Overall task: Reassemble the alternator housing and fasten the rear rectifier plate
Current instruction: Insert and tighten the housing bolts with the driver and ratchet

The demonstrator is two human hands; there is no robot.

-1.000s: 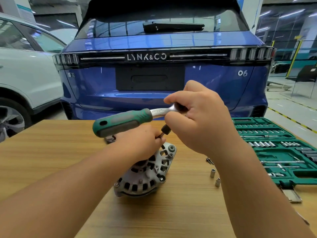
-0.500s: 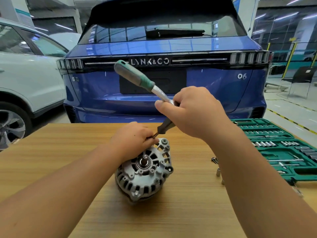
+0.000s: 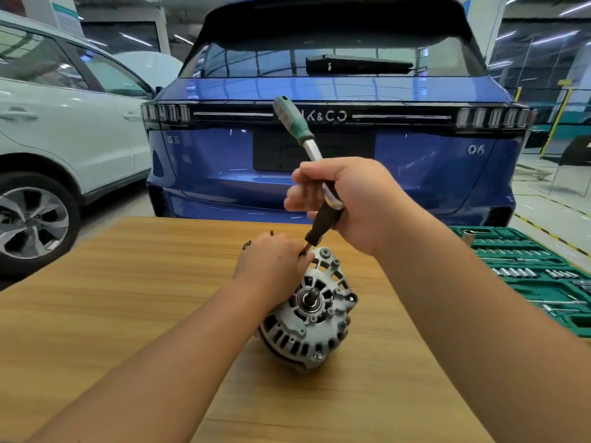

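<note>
Green-handled ratchet [image 3: 295,126] gripped in the right hand [image 3: 355,199]; left hand [image 3: 275,263] fingers steady its tip on the alternator [image 3: 311,314] (tilted on the desk [image 3: 128,298]), so the bit could slip.

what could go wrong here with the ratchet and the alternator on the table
The ribbed silver alternator lies tilted on the wooden table, steadied only by the left hand, so it could roll. The green-handled ratchet meets it at an angle in the right hand and could slip onto the left fingers.

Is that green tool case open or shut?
Open: the green tool case shows rows of sockets in its tray on the table.
</note>
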